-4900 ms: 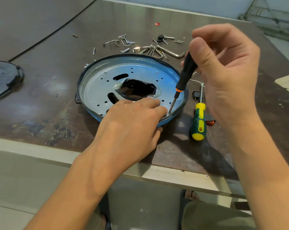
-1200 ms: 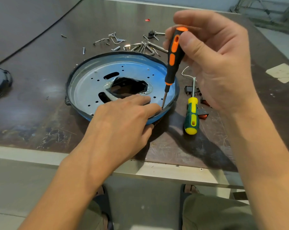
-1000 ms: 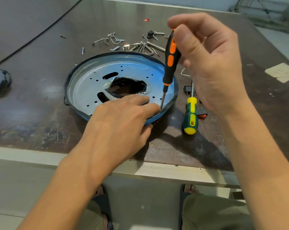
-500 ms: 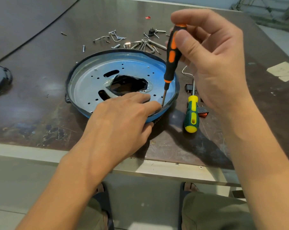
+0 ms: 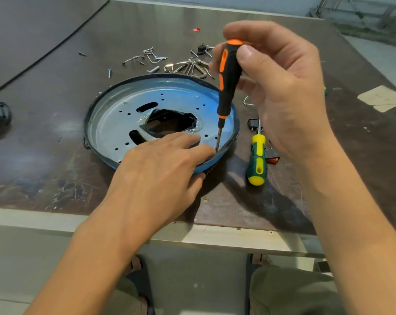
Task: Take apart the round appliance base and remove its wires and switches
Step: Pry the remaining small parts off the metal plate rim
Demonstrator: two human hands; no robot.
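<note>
I had the round base lying flat on the tabletop, close to the near edge, with its pierced metal plate facing up inside a blue rim. The left hand lay on the near part of the plate with straight fingers pressing down and the thumb tucked against the rim, pinning it rather than gripping. The right hand was curled round the small screwdriver, which stood nearly upright with its tip just inside the rim, beside the left fingertips.

I judged the base to be light, thin and stiff, so it would likely slide or spin on the smooth top once the screwdriver turned. Pressing down close to the screw looked the safest hold. The torn middle opening seemed sharp, so I would lift it by the rim. A larger screwdriver, two switches and loose screws lay near.
</note>
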